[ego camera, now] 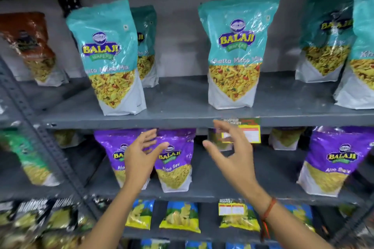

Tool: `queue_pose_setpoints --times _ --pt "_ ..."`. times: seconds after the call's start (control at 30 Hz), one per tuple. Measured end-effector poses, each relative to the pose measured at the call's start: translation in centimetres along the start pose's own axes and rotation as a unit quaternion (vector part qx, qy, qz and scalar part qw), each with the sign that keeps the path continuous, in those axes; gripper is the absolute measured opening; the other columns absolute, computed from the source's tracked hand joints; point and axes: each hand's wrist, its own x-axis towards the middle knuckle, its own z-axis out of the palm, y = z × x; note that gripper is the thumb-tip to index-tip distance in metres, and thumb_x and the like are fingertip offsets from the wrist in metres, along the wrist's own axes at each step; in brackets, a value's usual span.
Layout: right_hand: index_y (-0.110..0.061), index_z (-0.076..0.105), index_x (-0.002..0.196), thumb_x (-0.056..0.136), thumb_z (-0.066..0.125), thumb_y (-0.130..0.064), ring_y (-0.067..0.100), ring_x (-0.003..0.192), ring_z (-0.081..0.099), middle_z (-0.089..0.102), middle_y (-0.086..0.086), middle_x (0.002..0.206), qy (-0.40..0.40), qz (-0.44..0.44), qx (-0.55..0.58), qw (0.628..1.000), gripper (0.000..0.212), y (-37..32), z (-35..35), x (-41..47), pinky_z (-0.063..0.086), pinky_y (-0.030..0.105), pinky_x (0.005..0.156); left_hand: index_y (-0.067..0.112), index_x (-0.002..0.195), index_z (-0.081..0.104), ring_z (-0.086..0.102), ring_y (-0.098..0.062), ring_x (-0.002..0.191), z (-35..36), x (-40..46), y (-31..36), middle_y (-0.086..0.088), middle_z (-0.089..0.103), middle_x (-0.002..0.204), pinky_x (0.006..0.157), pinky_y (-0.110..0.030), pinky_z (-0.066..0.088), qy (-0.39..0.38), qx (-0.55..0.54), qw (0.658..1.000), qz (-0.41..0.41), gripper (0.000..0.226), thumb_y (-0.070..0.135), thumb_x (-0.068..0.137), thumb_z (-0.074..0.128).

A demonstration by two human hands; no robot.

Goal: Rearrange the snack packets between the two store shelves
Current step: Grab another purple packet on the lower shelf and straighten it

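Observation:
Teal Khatta Mitha Mix packets stand on the upper shelf (182, 122): one at left (109, 56), one in the middle (234, 50), more at right (325, 32). Purple Aloo Sev packets stand on the lower shelf (212, 193): a pair at left (176, 159) and one at right (332, 163). My left hand (139, 159) is open in front of the left purple pair, fingers spread, holding nothing. My right hand (230, 151) is open in front of the gap on the lower shelf, just below the upper shelf's edge, also holding nothing.
A price tag (242, 131) hangs from the upper shelf's front edge by my right hand. A brown packet (30, 46) stands at far left. Yellow-and-blue chip packets (180, 216) fill the shelf below. A slotted metal upright (40, 131) runs down the left.

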Motion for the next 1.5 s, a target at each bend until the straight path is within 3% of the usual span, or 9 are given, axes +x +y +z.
queue_pose_setpoints --times 0.23,0.4,0.5,0.6,0.83,1.0,1.17,1.33,1.5 --pt "-0.042 0.056 0.114 0.077 0.084 -0.022 0.006 0.096 0.063 0.062 -0.015 0.113 -0.135 0.198 0.001 0.971 0.051 11.7 7.2 -5.5 0.048 0.011 0.075 0.005 0.12 0.062 0.068 -0.023 0.093 0.5 -3.2 -14.1 -0.011 0.069 0.111 0.064 -0.008 0.048 -0.084 0.071 0.975 -0.191 0.063 0.022 0.065 0.088" --pt "-0.014 0.032 0.149 0.069 0.089 -0.014 0.02 0.136 0.044 0.041 0.001 0.147 -0.246 0.362 -0.002 0.899 0.099 20.9 11.5 -7.1 0.045 0.039 0.107 0.01 0.148 0.029 0.048 -0.03 0.127 3.0 -2.4 -18.9 -0.017 0.042 0.147 0.099 -0.04 0.045 -0.153 0.014 0.943 -0.297 0.107 0.018 0.061 0.091" --pt "-0.034 0.043 0.133 0.057 0.094 -0.029 0.014 0.131 0.05 0.05 -0.01 0.139 -0.309 0.361 -0.019 0.88 0.091 23.2 12.9 -7.2 0.048 0.037 0.102 0.017 0.145 0.03 0.044 -0.015 0.128 4.3 -1.4 -19.9 0.006 0.045 0.136 0.102 -0.028 0.042 -0.171 -0.004 0.944 -0.282 0.132 0.043 0.034 0.097" --pt "-0.039 0.047 0.121 0.056 0.092 -0.027 0.018 0.118 0.06 0.06 -0.003 0.128 -0.325 0.369 -0.011 0.871 0.079 24.4 13.9 -7.3 0.056 0.036 0.091 0.022 0.136 0.038 0.052 -0.014 0.124 5.1 -0.9 -20.8 0.009 0.055 0.131 0.087 -0.011 0.048 -0.195 -0.024 0.944 -0.265 0.099 0.021 0.055 0.094" --pt "-0.022 0.05 0.134 0.064 0.084 -0.023 0.019 0.109 0.067 0.069 0.001 0.122 -0.298 0.358 -0.002 0.885 0.078 25.4 14.6 -7.3 0.056 0.028 0.087 0.031 0.127 0.045 0.066 -0.028 0.109 5.8 -0.9 -21.3 -0.011 0.067 0.121 0.093 -0.048 0.056 -0.134 -0.015 0.951 -0.279 0.089 0.044 0.05 0.087" --pt "-0.016 0.049 0.137 0.07 0.083 -0.007 0.018 0.108 0.065 0.069 0.003 0.121 -0.279 0.363 -0.007 0.889 0.076 25.3 12.5 -7.7 0.048 0.005 0.073 0.018 0.128 0.049 0.07 -0.024 0.097 7.7 -1.4 -19.4 -0.011 0.071 0.113 0.087 -0.045 0.057 -0.136 0.009 0.953 -0.269 0.093 0.044 0.046 0.083" --pt "-0.016 0.05 0.135 0.068 0.086 -0.013 0.023 0.106 0.069 0.072 0.005 0.117 -0.233 0.369 -0.029 0.899 0.076 25.3 7.5 -7.5 0.056 0.034 0.088 0.013 0.121 0.052 0.069 -0.018 0.086 11.5 -2.4 -16.5 -0.013 0.072 0.109 0.088 -0.04 0.055 -0.159 0.016 0.957 -0.242 0.07 0.013 0.061 0.088" --pt "-0.024 0.047 0.136 0.064 0.087 -0.024 0.023 0.107 0.07 0.073 0.005 0.117 -0.21 0.374 -0.038 0.902 0.082 26.2 1.9 -6.6 0.056 0.048 0.093 0.031 0.116 0.053 0.073 -0.019 0.089 16.7 -2.6 -15.4 -0.003 0.076 0.104 0.088 -0.043 0.057 -0.176 0.016 0.959 -0.222 0.078 0.045 0.046 0.083" --pt "-0.02 0.048 0.136 0.063 0.082 -0.036 0.028 0.105 0.07 0.071 0.004 0.113 -0.198 0.379 -0.035 0.903 0.082 28.1 -1.6 -6.3 0.055 0.054 0.091 0.027 0.108 0.056 0.072 -0.014 0.09 21.0 -3.4 -15.0 0.008 0.074 0.096 0.083 -0.033 0.055 -0.195 0.059 0.958 -0.202 0.057 0.033 0.062 0.088"
